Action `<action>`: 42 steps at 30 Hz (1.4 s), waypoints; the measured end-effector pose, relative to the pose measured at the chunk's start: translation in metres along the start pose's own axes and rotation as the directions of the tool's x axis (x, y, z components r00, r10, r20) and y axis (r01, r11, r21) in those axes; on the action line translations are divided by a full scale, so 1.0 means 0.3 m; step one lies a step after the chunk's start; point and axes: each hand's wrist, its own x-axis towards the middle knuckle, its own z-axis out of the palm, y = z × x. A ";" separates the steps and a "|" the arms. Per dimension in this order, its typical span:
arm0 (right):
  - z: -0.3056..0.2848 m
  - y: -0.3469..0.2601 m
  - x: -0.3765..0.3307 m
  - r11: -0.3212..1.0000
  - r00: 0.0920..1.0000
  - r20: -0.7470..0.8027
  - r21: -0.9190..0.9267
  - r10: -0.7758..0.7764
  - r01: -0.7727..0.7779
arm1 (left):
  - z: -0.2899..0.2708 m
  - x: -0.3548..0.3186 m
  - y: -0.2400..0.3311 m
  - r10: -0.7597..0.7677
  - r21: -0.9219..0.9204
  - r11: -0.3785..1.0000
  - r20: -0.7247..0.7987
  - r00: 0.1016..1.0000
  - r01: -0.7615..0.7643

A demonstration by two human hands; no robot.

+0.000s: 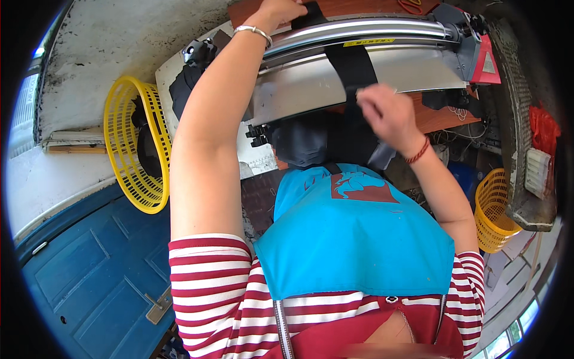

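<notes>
At the top edge, beyond the metal roller [371, 30], my left hand [282, 10] reaches over the machine. Its closed fingertips meet a black fabric piece [310, 15]; part of that hand is cut off by the frame. A black fabric strip [351, 66] hangs from under the roller across the shiny metal plate [293, 90]. My right hand [388, 113] is curled at the strip's near end, thumb and forefinger pinched at its edge. More dark fabric [302, 140] is bunched below the plate, in front of my blue apron [359, 239].
A yellow basket [113, 143] with dark pieces inside stands at the left, above a blue door [101, 263]. Another yellow basket [491, 224] is at the right, near a rough ledge [519, 119] and a red plastic bag [544, 128]. Red-handled scissors [410, 6] lie behind the machine.
</notes>
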 end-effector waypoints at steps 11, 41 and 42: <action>0.383 -0.001 -0.268 0.922 0.800 0.460 -0.181 0.386 -0.341 | -0.386 -0.160 0.481 -0.178 -0.105 0.981 -0.175 0.968 0.161; 0.004 0.118 0.113 0.774 0.776 0.210 0.112 0.595 -0.623 | -0.003 -0.118 0.166 -0.221 0.380 0.920 0.299 0.928 0.096; -0.022 0.077 0.107 0.798 0.778 0.198 -0.040 0.596 -0.601 | -0.010 -0.093 0.097 -0.238 0.377 0.919 0.290 0.927 0.118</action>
